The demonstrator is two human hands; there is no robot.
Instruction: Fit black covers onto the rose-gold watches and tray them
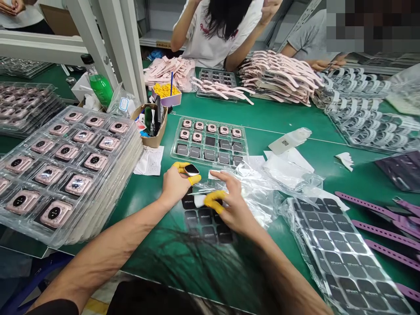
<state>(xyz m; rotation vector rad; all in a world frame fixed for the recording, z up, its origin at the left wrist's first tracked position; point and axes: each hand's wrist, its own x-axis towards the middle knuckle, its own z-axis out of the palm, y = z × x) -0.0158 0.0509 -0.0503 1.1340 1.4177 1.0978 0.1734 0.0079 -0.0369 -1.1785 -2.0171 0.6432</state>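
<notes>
My left hand pinches a watch body between yellow-capped fingertips, just above the sticker sheet on the green mat. My right hand is spread open, its capped thumb touching a sticker on that sheet. The dark stickers have white lettering, too small to read. A tray of pink watches sits right behind.

Green bench carries watch trays, film sheets, purple straps.
</notes>
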